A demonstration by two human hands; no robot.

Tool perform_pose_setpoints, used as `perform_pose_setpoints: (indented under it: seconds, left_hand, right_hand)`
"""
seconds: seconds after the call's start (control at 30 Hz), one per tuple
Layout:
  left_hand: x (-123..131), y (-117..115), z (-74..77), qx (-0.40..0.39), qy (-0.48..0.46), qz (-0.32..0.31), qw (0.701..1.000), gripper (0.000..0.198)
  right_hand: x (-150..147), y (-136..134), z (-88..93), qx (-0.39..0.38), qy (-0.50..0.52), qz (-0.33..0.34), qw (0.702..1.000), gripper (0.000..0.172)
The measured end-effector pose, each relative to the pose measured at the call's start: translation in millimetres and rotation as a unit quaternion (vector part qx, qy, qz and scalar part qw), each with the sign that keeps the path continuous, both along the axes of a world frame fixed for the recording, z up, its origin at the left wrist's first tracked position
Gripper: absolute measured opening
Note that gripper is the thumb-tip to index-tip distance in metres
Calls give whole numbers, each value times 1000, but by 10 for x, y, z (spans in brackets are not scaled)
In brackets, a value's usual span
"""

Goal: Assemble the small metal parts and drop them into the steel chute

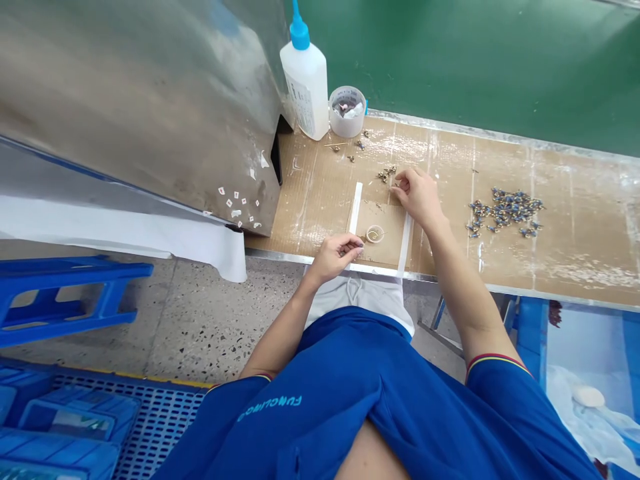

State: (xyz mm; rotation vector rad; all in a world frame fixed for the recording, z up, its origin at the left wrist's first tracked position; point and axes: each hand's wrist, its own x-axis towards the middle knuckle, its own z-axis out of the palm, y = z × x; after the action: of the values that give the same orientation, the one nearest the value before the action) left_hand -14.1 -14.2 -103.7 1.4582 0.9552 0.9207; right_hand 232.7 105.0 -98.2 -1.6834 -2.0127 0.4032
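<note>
My left hand point(336, 257) is at the front edge of the cardboard-covered bench, fingers curled into a pinch. Whatever they hold, if anything, is too small to name. Just right of its fingertips sits a small round clear cup point(375, 234) with a thin curved strand in it. My right hand point(418, 196) is farther back, its thumb and fingers drawn together beside a little cluster of small metal parts point(387, 174). Anything between those fingertips cannot be made out. A few tiny pieces lie between the two hands, on a cardboard patch point(384, 215) edged with white strips.
A larger pile of blue-and-brass parts point(513, 210) lies to the right. At the back stand a white bottle point(306, 87) with a blue nozzle and a round tub point(347, 113) of scraps. A metal housing point(200, 113) borders the left; a green surface point(475, 60) lies beyond the bench.
</note>
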Motion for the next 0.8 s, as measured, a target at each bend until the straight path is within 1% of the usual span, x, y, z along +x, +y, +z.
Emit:
perform_pose_setpoints:
  seconds: [0.2, 0.37, 0.5, 0.7, 0.8]
  left_hand:
    - [1, -5, 2, -3, 1, 1, 1000, 18]
    - [-3, -12, 3, -5, 5, 1, 1000, 18]
    - [-7, -14, 4, -5, 3, 3, 1000, 19]
    - [-1, -16, -21, -6, 7, 4, 1000, 22]
    - [0, -15, -29, -2, 8, 3, 1000, 23]
  right_hand:
    - [-164, 125, -42, 17, -21, 19, 999, 7]
    - [-210, 252, -88, 8, -20, 22, 1000, 16]
    - [-278, 268, -73, -10, -17, 10, 1000, 19]
    - [-496, 264, -65, -11, -18, 14, 1000, 12]
    - [-522, 304, -75, -7, -19, 20, 1000, 9]
